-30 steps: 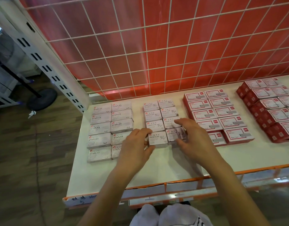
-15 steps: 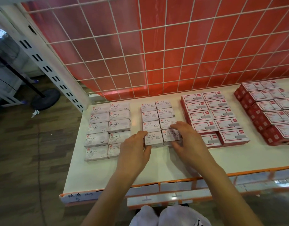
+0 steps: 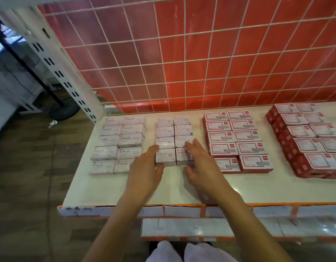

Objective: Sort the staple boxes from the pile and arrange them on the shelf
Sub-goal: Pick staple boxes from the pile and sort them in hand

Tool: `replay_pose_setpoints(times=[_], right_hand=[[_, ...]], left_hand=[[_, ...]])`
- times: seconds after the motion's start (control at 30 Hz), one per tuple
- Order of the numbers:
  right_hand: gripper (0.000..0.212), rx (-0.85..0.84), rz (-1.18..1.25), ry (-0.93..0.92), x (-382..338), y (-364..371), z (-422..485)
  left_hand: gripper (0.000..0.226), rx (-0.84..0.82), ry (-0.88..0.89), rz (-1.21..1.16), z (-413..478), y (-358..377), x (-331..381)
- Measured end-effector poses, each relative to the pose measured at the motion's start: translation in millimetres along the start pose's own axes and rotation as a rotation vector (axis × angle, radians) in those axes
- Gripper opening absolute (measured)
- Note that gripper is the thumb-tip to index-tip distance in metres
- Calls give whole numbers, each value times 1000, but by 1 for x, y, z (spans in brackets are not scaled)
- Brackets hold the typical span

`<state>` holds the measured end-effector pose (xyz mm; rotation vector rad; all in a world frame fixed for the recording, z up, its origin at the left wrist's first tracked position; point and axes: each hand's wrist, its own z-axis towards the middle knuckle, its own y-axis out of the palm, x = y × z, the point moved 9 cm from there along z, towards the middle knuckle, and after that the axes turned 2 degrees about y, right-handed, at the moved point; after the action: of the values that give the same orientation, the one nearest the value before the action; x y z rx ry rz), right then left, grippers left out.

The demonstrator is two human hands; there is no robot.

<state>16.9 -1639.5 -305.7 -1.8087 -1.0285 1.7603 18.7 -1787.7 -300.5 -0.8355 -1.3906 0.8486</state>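
The staple boxes (image 3: 118, 144) lie flat on the left part of the shelf (image 3: 182, 188), labels up, packed edge to edge in two columns of five that run from the near side to the far side. A bare strip of shelf separates them from the paper-clip boxes (image 3: 173, 131) just to their right, which form two columns of four.

Both hands are at the near row of that middle block. The left hand (image 3: 144, 167) lies with fairly straight fingers along the left side of the near-left box, its thumb against the box's near face. It also covers the near-right corner of the staple block. The right hand (image 3: 199, 165) mirrors it: its straight fingers lie over the top and right edge of the near-right box, with the thumb at the near face. Neither hand has lifted a box; both press flat against the pair from either side.

Further right lies a block of red boxes (image 3: 237, 140) in two columns, and well to the right of it a second red block (image 3: 311, 138), two layers high. A label strip (image 3: 182, 211) runs along the shelf's near edge. A white wire grid (image 3: 182, 59) stands behind the shelf in front of a red wall, with a slotted post (image 3: 55, 67) at far left.
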Motion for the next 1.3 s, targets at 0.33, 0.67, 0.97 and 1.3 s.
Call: replay_pose_setpoints(times=[0.33, 0.67, 0.97, 1.3], right_hand=[[61, 114, -60, -90, -5, -22, -35], [66, 295, -193, 101, 45, -71, -93], [70, 460, -233, 271, 126, -136, -171], [67, 496, -306, 356, 252, -241, -243]], left_hand=[[56, 118, 133, 70, -19, -5, 65], [64, -56, 429, 224, -37, 45, 151], [66, -133, 647, 235, -79, 97, 270], [58, -172, 747, 200, -114, 187, 433]])
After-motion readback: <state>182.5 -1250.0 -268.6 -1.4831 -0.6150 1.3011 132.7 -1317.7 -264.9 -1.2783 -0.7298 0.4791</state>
